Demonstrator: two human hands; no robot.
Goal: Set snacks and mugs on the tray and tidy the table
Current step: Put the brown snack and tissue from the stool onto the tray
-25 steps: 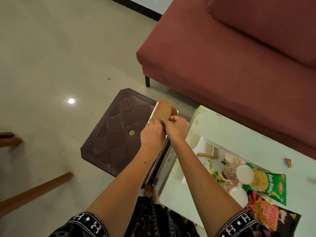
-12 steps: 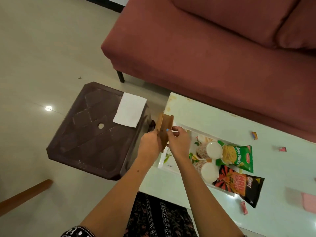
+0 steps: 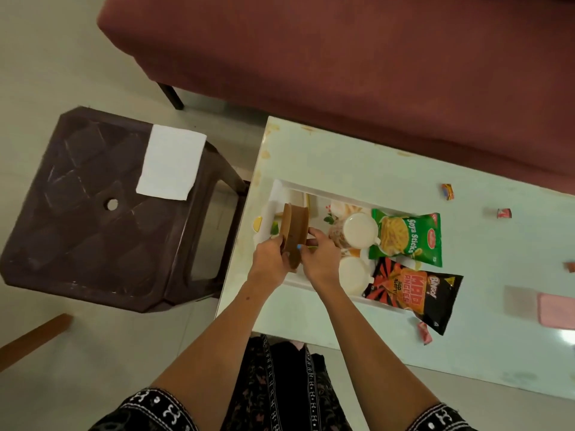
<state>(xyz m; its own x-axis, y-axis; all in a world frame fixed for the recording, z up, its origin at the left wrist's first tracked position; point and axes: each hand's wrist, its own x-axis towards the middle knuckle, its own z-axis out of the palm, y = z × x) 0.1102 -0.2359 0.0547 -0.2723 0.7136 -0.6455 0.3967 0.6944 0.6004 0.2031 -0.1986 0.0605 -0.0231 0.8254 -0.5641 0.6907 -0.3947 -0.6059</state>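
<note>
Both of my hands hold a small stack of brown round coasters [image 3: 295, 234] on edge over the left end of the white floral tray [image 3: 323, 190]. My left hand [image 3: 270, 263] grips the stack from the left, and my right hand [image 3: 323, 259] pinches it from the right. On the tray stand two white mugs [image 3: 361, 230] [image 3: 354, 272]. A green Soya Sticks pack [image 3: 407, 237] and a black and orange Mad Angles pack [image 3: 413, 293] lie at the tray's right end, hanging over its rim.
The tray sits on a pale green table [image 3: 342, 157]. Small candy wrappers [image 3: 447, 191] [image 3: 504, 213] [image 3: 424, 332] and a pink cloth [image 3: 557, 309] lie on it. A brown plastic stool [image 3: 93, 213] with a white napkin [image 3: 171, 163] stands left. A red sofa [image 3: 342, 57] is behind.
My hands carried the brown coasters from above the stool rightward to over the tray. The white napkin stayed behind on the stool.
</note>
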